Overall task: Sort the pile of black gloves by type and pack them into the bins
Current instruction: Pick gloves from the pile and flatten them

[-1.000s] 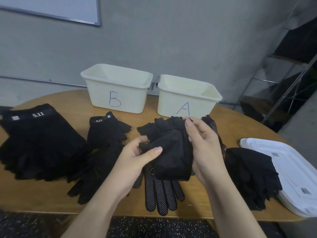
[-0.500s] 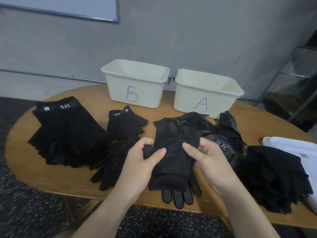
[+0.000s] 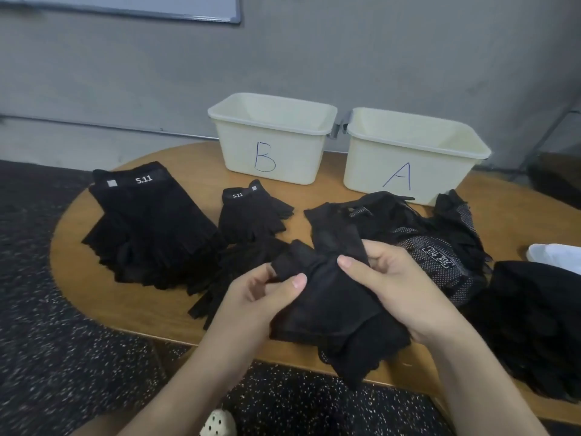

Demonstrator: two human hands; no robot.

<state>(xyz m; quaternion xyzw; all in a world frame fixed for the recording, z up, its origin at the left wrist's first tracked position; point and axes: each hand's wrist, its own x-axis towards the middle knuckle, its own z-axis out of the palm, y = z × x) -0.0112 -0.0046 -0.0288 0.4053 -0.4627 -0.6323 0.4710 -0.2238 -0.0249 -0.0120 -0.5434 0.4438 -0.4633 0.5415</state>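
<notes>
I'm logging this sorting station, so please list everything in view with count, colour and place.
Cream plastic bin marked B: one, table back.
Cream plastic bin marked A: one, right of B.
Stack of black 5.11 gloves: one, table left.
Smaller black 5.11 glove pile: one, centre-left.
Dotted black gloves: pile, centre-right.
Plain black glove pile: one, right.
White lid: partly seen, far right.
Round wooden table: one.
Black glove bundle: held.
Left hand, right hand: grip bundle.

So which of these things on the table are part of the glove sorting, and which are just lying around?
Part of the job:
- held gloves, gripped by left hand and right hand
- 5.11 stack
- dotted gloves
- right pile
- bin B
- bin A

Just lying about:
- white lid
- whiteboard
</notes>
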